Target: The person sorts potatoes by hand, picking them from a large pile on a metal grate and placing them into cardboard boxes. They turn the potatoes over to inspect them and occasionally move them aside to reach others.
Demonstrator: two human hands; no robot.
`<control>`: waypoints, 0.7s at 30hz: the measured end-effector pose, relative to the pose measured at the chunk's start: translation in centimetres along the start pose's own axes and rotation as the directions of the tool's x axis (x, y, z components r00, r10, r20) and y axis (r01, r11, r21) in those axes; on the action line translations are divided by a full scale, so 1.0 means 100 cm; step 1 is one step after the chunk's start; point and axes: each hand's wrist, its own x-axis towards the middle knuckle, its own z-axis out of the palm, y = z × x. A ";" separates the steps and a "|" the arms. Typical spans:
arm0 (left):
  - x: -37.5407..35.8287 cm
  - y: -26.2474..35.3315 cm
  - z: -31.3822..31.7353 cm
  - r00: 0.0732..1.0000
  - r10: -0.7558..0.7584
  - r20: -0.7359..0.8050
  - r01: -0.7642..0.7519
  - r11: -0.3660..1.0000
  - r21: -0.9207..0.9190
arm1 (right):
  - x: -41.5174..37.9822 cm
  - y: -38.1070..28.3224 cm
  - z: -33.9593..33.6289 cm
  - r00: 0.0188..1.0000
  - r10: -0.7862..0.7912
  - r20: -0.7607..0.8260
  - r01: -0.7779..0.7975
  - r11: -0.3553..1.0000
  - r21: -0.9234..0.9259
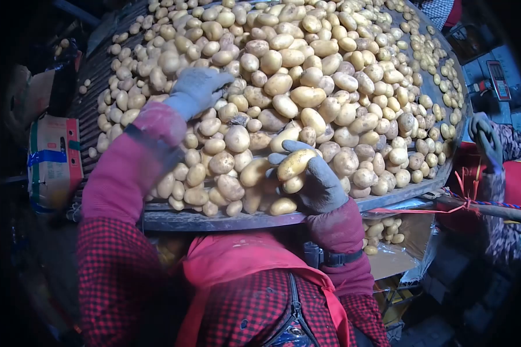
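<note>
A big heap of yellow potatoes point(237, 139) covers the dark tabletop in front of me. My left hand point(198, 89), in a grey glove, reaches over the left part of the heap, palm down with its fingers apart, touching the potatoes under it. Close to the front edge, my right hand point(321, 184), gloved the same way, is closed around an oblong potato point(295, 164). A second, smaller potato point(293, 184) shows just below that one, against the fingers of the same hand.
A cardboard box with blue tape point(55, 162) stands at the left. Below the table's right front edge, another box point(393, 260) contains potatoes. A co-worker's gloved hand point(486, 139) shows at the right, near a scale display point(498, 81). Red string point(466, 202) crosses a pole there.
</note>
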 end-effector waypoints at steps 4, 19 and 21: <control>-0.020 0.009 -0.013 0.983 0.129 -0.133 -0.155 0.965 -0.210 | 0.001 0.001 0.000 1.000 -0.009 -0.012 0.009 1.000 -0.001; -0.058 0.048 -0.016 0.896 0.153 -0.416 -0.279 0.924 -0.261 | -0.002 0.007 0.006 0.998 -0.003 -0.068 0.004 1.000 0.010; -0.090 0.045 -0.046 0.919 -0.076 -0.387 -0.144 0.849 -0.508 | -0.001 0.008 0.009 0.992 0.007 -0.125 -0.007 1.000 0.003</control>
